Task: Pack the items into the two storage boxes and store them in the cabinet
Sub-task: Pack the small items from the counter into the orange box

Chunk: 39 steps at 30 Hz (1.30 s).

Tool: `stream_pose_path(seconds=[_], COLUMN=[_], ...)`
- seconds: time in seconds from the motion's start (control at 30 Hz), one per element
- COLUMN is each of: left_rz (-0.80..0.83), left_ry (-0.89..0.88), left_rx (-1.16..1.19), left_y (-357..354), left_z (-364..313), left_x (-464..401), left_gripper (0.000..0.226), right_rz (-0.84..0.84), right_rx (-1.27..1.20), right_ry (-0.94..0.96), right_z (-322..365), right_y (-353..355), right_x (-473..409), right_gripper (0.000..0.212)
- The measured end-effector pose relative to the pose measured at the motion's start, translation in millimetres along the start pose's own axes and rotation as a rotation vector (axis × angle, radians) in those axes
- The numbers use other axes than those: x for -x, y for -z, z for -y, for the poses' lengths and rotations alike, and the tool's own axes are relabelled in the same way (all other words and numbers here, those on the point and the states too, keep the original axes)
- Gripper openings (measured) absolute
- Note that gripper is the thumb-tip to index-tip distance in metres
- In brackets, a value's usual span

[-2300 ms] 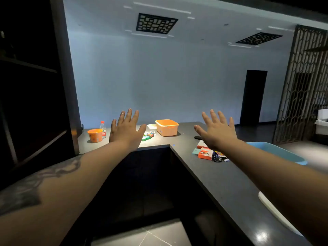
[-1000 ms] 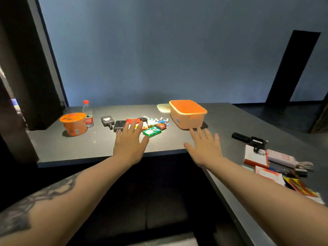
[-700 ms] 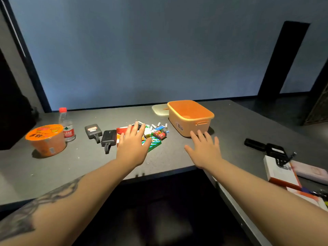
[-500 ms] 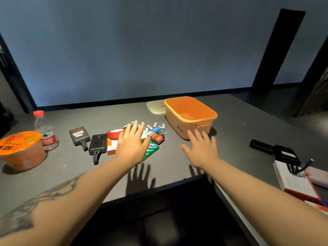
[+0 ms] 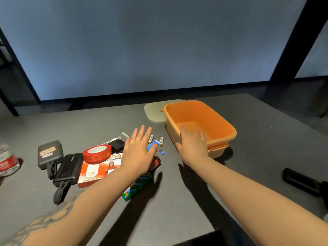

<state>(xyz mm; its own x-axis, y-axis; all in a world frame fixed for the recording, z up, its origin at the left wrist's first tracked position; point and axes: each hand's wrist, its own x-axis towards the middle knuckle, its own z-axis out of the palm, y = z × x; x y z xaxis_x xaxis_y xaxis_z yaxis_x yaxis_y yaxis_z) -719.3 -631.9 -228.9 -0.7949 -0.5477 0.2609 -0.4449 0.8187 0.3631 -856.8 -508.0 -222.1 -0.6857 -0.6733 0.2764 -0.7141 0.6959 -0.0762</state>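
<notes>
An empty orange storage box (image 5: 215, 121) stands on the dark counter (image 5: 177, 201). My right hand (image 5: 192, 148) holds its near left rim, fingers over the edge and thumb on the outer wall. My left hand (image 5: 137, 153) hovers open, fingers spread, over a pile of small items. The pile holds a red tape roll (image 5: 97, 153), an orange-and-white carton (image 5: 95, 172), a green pack (image 5: 137, 188), two batteries (image 5: 151, 139) and a blue binder clip (image 5: 162, 152). Part of the pile is hidden under my left hand.
A pale lid (image 5: 156, 110) lies flat behind the box. Two black pouches (image 5: 68, 168) sit left of the pile. A bottle (image 5: 8, 162) shows at the left edge and a black device (image 5: 301, 181) at the right. The counter's front edge runs close below.
The view has closed in on the counter. My right hand moved forward from above the counter onto the box's rim. My left hand stays over the pile.
</notes>
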Motion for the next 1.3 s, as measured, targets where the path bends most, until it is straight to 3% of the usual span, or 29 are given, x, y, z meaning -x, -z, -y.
stream_pose_path(seconds=[0.17,0.33,0.53,0.7,0.83,0.93,1.07,1.3], left_rz=[0.009,-0.023,-0.037,0.086,0.06,0.058,0.066,0.094], left_ry=[-0.023,-0.056,-0.071,-0.034,-0.008,-0.016,-0.122,-0.161], left_rx=[0.104,0.278,0.486,0.73,0.756,0.724,0.58,0.563], left_y=[-13,-17,-35,-56,-66,-66,-66,-59], left_z=[-8,-6,2,-16,-30,-32,-34,-21], left_x=[-29,-37,-28,-26,-19,-10,2,9], left_gripper=[0.059,0.057,0.056,0.059,0.054,0.059,0.058,0.056], right_rz=[-0.065,-0.098,0.088,0.194,0.041,-0.058,0.004,0.083], right_rx=[-0.098,-0.234,-0.19,-0.302,-0.318,-0.353,-0.484,-0.576], right_ry=[-0.009,-0.089,-0.072,0.005,0.065,0.064,0.061,0.013], right_z=[-11,-64,-148,-116,-53,-59,-91,-85], right_y=[-11,4,42,38,13,6,15,21], right_x=[-3,50,98,86,75,75,70,66], right_gripper=[0.025,0.032,0.032,0.033,0.034,0.031,0.022,0.005])
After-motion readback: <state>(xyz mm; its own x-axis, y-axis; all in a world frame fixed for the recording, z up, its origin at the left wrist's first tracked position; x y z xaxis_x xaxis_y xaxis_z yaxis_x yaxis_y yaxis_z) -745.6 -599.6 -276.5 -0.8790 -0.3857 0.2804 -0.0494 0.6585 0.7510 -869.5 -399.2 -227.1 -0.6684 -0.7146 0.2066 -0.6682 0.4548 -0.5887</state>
